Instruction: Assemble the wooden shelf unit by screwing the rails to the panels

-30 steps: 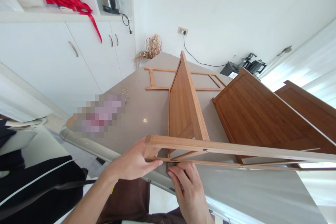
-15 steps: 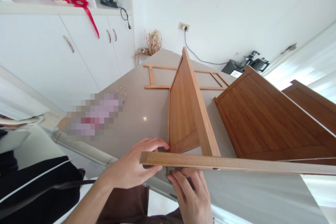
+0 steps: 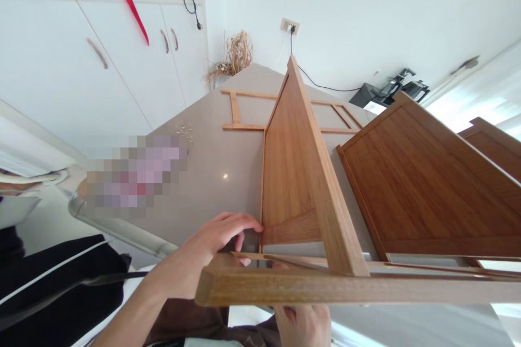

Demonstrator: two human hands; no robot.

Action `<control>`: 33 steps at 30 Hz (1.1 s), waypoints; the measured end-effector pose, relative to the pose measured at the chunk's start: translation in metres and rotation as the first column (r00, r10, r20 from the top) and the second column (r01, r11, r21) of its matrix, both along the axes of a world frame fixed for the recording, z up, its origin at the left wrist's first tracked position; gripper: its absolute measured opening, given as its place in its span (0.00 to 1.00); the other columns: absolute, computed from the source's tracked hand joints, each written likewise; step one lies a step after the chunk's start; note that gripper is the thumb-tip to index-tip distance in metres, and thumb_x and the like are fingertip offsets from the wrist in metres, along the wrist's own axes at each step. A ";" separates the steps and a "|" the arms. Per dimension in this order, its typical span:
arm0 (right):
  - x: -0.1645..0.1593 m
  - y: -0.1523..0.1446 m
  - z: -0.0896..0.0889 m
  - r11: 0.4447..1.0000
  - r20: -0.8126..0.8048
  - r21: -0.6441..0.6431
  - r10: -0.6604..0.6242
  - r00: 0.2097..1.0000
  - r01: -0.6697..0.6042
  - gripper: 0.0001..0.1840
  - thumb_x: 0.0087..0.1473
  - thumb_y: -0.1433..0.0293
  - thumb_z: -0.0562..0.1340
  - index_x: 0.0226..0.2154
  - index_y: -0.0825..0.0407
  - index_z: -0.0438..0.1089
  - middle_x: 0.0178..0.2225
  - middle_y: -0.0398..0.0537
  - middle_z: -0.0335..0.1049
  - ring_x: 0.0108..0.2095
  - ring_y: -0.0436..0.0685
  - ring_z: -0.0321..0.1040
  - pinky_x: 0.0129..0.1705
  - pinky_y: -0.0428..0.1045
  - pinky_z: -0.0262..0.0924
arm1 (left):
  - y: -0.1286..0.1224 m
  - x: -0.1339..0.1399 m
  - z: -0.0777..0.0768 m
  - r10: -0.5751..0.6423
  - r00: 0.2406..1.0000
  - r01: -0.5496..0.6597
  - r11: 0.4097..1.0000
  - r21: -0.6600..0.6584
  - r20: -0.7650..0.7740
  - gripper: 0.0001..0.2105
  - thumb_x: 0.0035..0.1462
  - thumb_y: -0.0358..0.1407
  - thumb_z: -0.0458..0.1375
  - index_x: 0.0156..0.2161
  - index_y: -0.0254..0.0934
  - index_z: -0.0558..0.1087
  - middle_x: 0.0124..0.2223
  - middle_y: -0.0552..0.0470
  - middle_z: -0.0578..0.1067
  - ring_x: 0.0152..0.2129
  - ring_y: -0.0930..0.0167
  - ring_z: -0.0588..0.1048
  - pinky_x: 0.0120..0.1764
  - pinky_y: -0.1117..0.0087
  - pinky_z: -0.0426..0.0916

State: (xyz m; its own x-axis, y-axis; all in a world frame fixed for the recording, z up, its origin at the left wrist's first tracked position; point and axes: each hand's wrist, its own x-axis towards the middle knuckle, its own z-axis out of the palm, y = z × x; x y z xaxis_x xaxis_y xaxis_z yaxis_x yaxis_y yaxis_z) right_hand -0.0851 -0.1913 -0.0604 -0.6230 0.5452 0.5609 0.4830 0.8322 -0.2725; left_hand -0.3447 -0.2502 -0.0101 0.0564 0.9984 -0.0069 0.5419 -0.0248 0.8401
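Left hand: the left hand (image 3: 203, 246) is closed on the left end of the wooden frame (image 3: 325, 290), with the lower rail (image 3: 254, 255) between thumb and fingers; the index fingertip touches the bottom strip of the panel (image 3: 291, 179).
Right hand: the right hand (image 3: 303, 325) is below the top rail, fingers hidden behind it; whether they are apart, together or clamped cannot be told.
Frame axis: runs left to right across the front of the body; the left end is at the left hand, the right end passes out of view.
Panel axis: runs away from the body, crosswise to the frame; it stands on its long edge, thick bar uppermost.
Joint: the panel meets the frame near the frame's left end, to the right of the left hand, which is the nearer hand to the bottom strip.
Table edge: the frame lies along the near edge of the table (image 3: 211, 195).
Room, left: tabletop extends from the panel to the small metal pieces (image 3: 185, 131) and a pixelated bundle (image 3: 150, 168).
Room, right: a narrow gap separates the panel from a second panel (image 3: 427, 184); a third panel (image 3: 496, 146) stands beyond.
Room, far side: a flat frame (image 3: 244, 127) lies on the table, partly hidden behind the panel.
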 end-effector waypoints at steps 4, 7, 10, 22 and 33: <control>-0.001 -0.007 0.007 0.995 0.011 0.090 -0.031 0.999 0.030 0.12 0.61 0.73 0.60 0.44 0.44 0.74 0.40 0.50 0.76 0.41 0.60 0.75 0.38 0.52 0.70 | 0.004 0.000 0.006 -0.001 0.999 0.001 1.000 0.004 -0.032 0.19 0.58 0.38 0.59 0.55 0.42 0.69 0.40 0.52 0.76 0.38 0.67 0.73 0.49 0.63 0.67; 0.001 -0.002 0.010 0.992 0.052 0.124 0.004 0.999 -0.010 0.13 0.62 0.73 0.57 0.43 0.42 0.74 0.44 0.49 0.76 0.46 0.60 0.74 0.40 0.52 0.70 | 0.005 0.000 0.006 -0.002 1.000 0.002 1.000 -0.010 -0.029 0.20 0.58 0.38 0.58 0.56 0.43 0.68 0.40 0.52 0.76 0.39 0.67 0.73 0.48 0.64 0.67; 0.002 0.007 0.011 0.984 0.048 0.153 0.088 0.995 -0.095 0.11 0.63 0.72 0.58 0.43 0.44 0.74 0.43 0.49 0.76 0.46 0.60 0.74 0.41 0.53 0.70 | 0.002 0.002 0.012 0.019 1.000 -0.019 1.000 -0.015 -0.016 0.19 0.59 0.38 0.58 0.56 0.44 0.69 0.37 0.54 0.75 0.38 0.66 0.73 0.47 0.64 0.67; -0.013 -0.001 0.021 0.994 0.087 0.107 -0.005 0.996 -0.004 0.08 0.66 0.66 0.59 0.43 0.49 0.72 0.35 0.51 0.72 0.36 0.58 0.70 0.39 0.53 0.65 | -0.010 0.007 0.020 0.044 0.996 -0.043 0.999 -0.011 0.080 0.24 0.59 0.34 0.59 0.59 0.48 0.64 0.52 0.52 0.73 0.39 0.69 0.73 0.47 0.67 0.71; -0.030 -0.012 0.022 1.000 -0.115 0.028 0.017 0.993 -0.014 0.08 0.65 0.70 0.61 0.47 0.55 0.69 0.34 0.49 0.74 0.34 0.55 0.70 0.38 0.51 0.60 | -0.007 0.005 0.035 0.064 0.998 -0.065 0.996 -0.055 -0.019 0.11 0.63 0.41 0.55 0.48 0.41 0.71 0.33 0.55 0.75 0.29 0.71 0.74 0.44 0.68 0.71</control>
State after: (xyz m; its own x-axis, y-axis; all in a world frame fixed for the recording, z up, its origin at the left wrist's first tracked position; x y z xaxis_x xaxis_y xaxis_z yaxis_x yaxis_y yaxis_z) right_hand -0.1152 -0.2032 -0.0383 -0.5615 0.5197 0.6440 0.4367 0.8471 -0.3029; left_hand -0.3395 -0.2575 0.0245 -0.0086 0.9980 -0.0627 0.5549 0.0569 0.8300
